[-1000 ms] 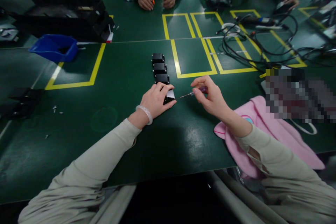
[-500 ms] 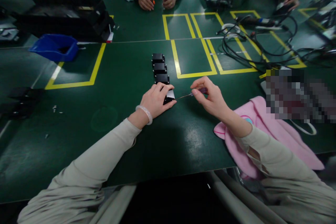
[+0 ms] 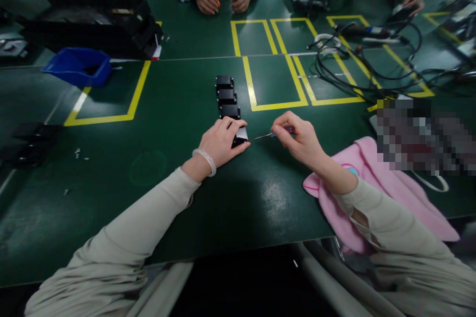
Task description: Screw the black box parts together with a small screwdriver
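My left hand (image 3: 222, 142) is wrapped over the nearest small black block (image 3: 241, 134), whose top shows a pale silvery face. Fingers and thumb press it from both ends, hiding much of it. My right hand (image 3: 297, 136) pinches the handle of a thin screwdriver (image 3: 268, 135). The screwdriver lies almost level, and its tip reaches the right end of the held block, by my left thumb. Beyond my left hand, three similar black blocks (image 3: 226, 95) stand in a row leading away from me, with small bright screws at their sides.
A blue bin (image 3: 80, 67) and black trays (image 3: 96, 25) stand at the left. Loose screws (image 3: 77, 153) lie on the green table (image 3: 178, 109). Coiled cables (image 3: 368, 67) and a pink cloth (image 3: 372, 178) occupy the right. Across the table are a co-worker's hands (image 3: 238, 0).
The fingers of my right hand have closed in around the screwdriver handle. My left hand and the black blocks stay where they were.
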A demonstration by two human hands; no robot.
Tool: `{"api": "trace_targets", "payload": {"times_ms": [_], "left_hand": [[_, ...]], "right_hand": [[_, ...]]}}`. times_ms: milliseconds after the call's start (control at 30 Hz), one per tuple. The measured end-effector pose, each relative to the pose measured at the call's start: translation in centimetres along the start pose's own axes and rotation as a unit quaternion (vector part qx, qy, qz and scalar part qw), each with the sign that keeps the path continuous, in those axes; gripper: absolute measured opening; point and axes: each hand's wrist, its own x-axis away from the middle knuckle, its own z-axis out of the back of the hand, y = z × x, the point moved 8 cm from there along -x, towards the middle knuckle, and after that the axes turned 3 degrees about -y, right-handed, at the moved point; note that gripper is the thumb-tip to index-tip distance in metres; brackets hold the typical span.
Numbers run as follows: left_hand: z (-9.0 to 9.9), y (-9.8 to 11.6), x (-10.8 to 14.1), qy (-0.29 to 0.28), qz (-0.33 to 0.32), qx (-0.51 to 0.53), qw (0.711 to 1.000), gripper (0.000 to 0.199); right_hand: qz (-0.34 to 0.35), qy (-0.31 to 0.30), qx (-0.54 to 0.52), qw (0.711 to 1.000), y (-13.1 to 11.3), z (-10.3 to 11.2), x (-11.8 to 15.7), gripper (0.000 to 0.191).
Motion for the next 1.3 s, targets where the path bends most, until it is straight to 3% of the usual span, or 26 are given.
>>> {"api": "trace_targets", "payload": {"times_ms": [167,367,833,1300], "left_hand": [[0.01,0.0,0.0,-0.002,-0.001,-0.001,1.0,0.048],[-0.05,-0.05,-0.01,-0.001,0.0,0.001,1.0,0.049],[-0.05,-0.04,-0.04,-0.006,0.002,0.007,1.0,0.049],[-0.23,0.04,-0.04,0.006,-0.02,0.001,1.0,0.05]], "right_hand": [[0.013,0.016,0.002,1.0,-0.29,0.21,-0.02,0.014],[-0.003,-0.002,0.0,1.0,0.14,-0.1,0.01,0.018],[0.009,0.02,-0.001,1.0,-0.19,0.16,0.09,0.006],[0.013,0.026,-0.001,1.0,-0.21,0.14,0.16,0.011]]}}
